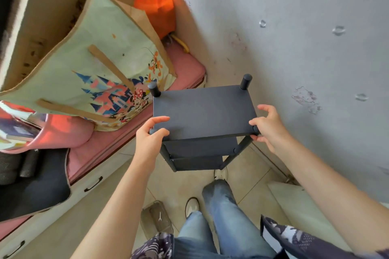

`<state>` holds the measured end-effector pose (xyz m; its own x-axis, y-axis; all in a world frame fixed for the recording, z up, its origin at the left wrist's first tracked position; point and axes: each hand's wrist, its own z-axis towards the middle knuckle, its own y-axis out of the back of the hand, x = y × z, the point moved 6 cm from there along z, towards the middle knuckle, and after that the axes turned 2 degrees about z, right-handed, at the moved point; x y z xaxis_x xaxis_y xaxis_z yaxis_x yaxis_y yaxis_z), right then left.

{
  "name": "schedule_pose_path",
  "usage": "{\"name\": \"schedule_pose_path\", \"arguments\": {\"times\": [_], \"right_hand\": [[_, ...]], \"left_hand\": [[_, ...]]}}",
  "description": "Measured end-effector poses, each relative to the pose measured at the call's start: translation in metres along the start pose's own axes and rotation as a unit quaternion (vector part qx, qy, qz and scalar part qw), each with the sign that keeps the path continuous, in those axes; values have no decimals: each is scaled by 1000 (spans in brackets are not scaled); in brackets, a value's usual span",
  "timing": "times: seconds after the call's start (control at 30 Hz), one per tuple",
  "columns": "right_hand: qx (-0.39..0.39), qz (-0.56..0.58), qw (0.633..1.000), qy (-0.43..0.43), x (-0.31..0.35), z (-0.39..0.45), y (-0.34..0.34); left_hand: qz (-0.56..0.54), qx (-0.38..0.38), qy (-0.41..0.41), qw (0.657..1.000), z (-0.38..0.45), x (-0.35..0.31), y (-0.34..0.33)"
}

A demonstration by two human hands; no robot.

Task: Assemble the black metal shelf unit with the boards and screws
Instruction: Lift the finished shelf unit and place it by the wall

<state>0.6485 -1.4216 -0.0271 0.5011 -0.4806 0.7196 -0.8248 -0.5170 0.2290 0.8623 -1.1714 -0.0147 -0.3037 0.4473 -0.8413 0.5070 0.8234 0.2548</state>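
The black metal shelf unit (204, 111) stands upright on the tiled floor between the pink bed and the grey wall, seen from above. Its top board is flat, with two round post ends sticking up at the far corners. Two lower boards (200, 149) show beneath it. My left hand (150, 134) grips the near left corner post, thumb on the top board. My right hand (266, 125) holds the near right corner, fingers curled round the post end. A small silver wrench (160, 216) lies in a clear plastic tray on the floor behind me.
A cartoon-printed tote bag (101, 65) and an orange bag (155, 6) sit on the pink bed (185, 69) to the left. White drawers (92, 185) run under the bed. My legs and shoes (191, 206) stand close behind the shelf. A pale board (294, 202) lies at the right.
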Motion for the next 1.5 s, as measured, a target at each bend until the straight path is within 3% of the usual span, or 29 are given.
{"name": "schedule_pose_path", "arguments": {"times": [0.17,0.33,0.57,0.87,1.1,1.3,1.5], "right_hand": [[14,-35,997,-62,4,53,1],[15,-91,988,-121,-7,103,-3],[32,-138,978,-153,-47,165,-24],[-3,-95,984,-150,-104,217,-32],[-51,-55,987,-140,-135,226,-43],[-46,-32,990,-129,-149,230,-48],[-33,-91,989,-111,-155,229,-51]], "left_hand": [[29,1,38,999,46,3,-36],[78,66,40,994,95,17,-69],[68,93,78,990,179,65,-101],[32,126,92,987,235,121,-141],[-9,100,134,986,254,151,-153],[-11,114,125,985,264,158,-161],[37,110,94,989,271,157,-154]]}}
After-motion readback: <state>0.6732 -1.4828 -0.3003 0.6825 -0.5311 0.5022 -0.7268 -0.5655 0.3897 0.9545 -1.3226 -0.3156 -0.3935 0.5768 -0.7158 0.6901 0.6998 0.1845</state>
